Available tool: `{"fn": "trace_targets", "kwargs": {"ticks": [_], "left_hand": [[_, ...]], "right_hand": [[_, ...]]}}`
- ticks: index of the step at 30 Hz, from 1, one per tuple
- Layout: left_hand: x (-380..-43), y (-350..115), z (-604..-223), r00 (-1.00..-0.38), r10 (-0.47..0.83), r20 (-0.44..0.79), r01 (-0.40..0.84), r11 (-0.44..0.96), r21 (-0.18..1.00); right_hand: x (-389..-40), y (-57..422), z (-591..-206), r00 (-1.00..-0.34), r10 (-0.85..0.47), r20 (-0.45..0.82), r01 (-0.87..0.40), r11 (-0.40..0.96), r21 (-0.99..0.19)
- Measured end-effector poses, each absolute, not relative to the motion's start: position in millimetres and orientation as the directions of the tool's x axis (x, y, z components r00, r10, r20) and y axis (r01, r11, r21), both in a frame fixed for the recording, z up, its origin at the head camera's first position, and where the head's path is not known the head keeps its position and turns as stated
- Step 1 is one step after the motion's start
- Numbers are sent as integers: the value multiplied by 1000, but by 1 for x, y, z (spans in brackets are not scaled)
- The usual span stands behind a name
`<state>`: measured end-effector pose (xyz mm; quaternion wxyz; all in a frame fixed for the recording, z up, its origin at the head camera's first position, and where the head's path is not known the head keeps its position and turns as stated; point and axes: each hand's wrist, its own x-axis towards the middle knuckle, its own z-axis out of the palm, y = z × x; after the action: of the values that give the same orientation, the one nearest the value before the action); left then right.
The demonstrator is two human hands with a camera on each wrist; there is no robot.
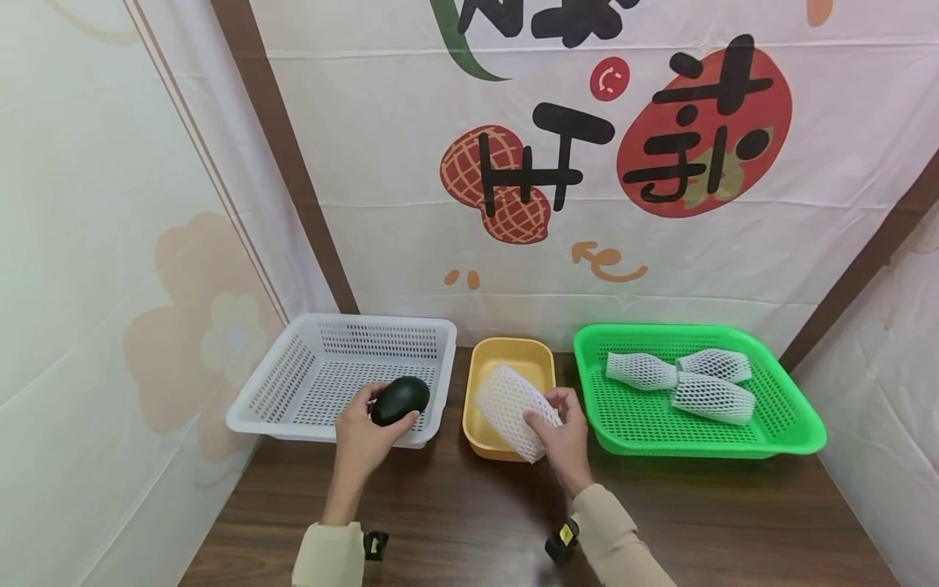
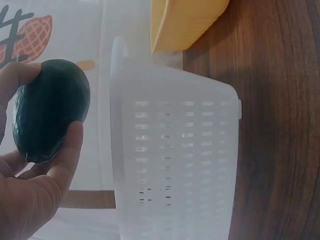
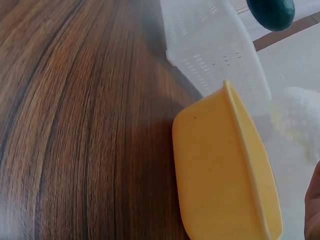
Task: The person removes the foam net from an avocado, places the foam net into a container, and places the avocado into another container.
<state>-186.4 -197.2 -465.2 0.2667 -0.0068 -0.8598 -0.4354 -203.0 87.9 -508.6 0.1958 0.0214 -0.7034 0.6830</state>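
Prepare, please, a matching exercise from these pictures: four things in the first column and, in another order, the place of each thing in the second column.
Things
1. dark oval object
2. single white mesh sleeve
3. three white mesh sleeves
4. yellow container

Places
A. lying in the green basket
B. on the table, between the white basket and the green one
C. held in the left hand
D. held in the right hand

Right pairs: 1-C, 2-D, 3-A, 4-B
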Motion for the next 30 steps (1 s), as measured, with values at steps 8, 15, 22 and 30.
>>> {"fn": "trace_targets", "kwargs": {"ticks": [8, 15, 22, 30], "left_hand": [[-201, -201, -464, -885, -201, 420, 192, 664, 723], [-216, -203, -468, -888, -157, 433, 232, 659, 715], [-226, -211, -474, -925, -121, 359, 213, 619, 756], [-243, -223, -479, -953, -64, 295, 189, 634, 750]], "right_hand": [[-212, 87, -513, -923, 218, 316, -277, 194, -941], [-221, 83, -518, -928, 234, 290, -232, 244, -941], [-233, 74, -524, -935, 296, 196, -129, 231, -964], [-244, 65, -529, -932, 358, 56, 39, 252, -967]]}}
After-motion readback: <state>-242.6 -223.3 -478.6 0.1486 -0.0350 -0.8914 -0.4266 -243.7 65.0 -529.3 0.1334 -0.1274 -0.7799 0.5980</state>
